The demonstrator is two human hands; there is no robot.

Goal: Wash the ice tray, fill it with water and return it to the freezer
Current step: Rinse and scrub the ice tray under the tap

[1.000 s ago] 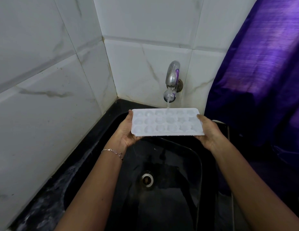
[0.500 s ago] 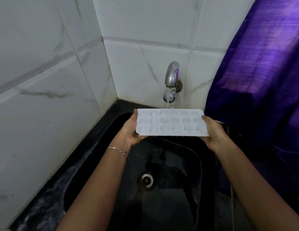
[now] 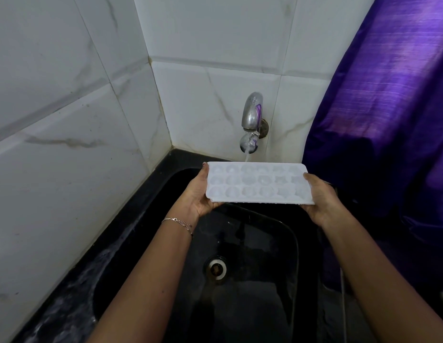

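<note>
White tiled walls point(image 3: 67, 134) (grey-veined), purple curtain point(image 3: 393, 100)

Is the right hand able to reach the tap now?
Probably not yet: the right hand grips one end of the ice tray, so it is busy. Otherwise the tap hangs close behind, with nothing blocking it.

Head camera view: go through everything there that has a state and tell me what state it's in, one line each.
Tap: on, water running onto the tray's far edge.
Ice tray: held over the sink, cavities up, fill level unclear.
Left hand: grips the tray's left end.
Right hand: grips the tray's right end.
Sink: drain uncovered.
</note>
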